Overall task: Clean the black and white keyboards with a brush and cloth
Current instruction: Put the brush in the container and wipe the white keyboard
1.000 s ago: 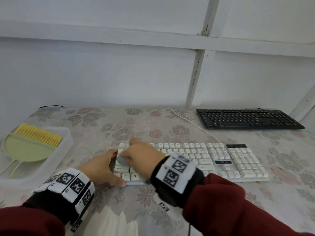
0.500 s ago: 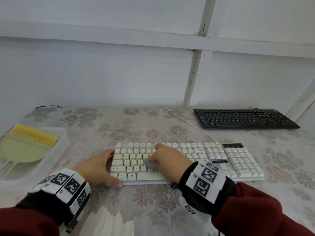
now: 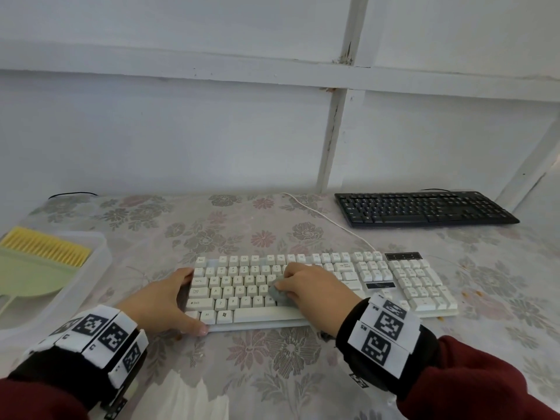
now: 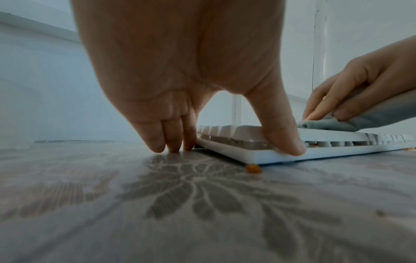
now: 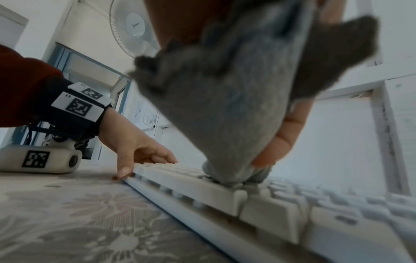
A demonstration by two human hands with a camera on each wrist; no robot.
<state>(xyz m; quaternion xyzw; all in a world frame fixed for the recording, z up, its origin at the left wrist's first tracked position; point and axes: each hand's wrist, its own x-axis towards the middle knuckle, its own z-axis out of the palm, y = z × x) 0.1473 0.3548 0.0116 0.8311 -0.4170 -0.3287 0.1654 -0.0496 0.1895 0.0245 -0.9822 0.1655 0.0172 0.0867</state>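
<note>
Grey cloth (image 3: 280, 294) is bunched under the right hand (image 3: 309, 286), whose fingers are curled round it and press it onto the letter keys of the white keyboard (image 3: 418, 286), at about the middle of the main key block. One second ago this hand and the cloth were at the keyboard's left end; half a second ago they were a little further right; they now sit further right again. Judged from that travel, a left-to-right wiping pass is under way, and the keyboard's right half, including the number pad, is not yet covered.

Left hand (image 3: 165, 301) stays braced on the keyboard's left end, thumb on the front edge and fingers against the side, fingers fairly straight and closed on nothing. It has not shifted over the second.

Black keyboard (image 3: 424, 207) lies well behind and to the right of the white keyboard, untouched. Yellow brush (image 3: 45, 245) rests in a tray (image 3: 91, 268) well left of the white keyboard.

Orange crumbs (image 4: 253, 168) lie on the surface (image 3: 272, 374) beside the keyboard's front left corner; more are scattered off its right end.
</note>
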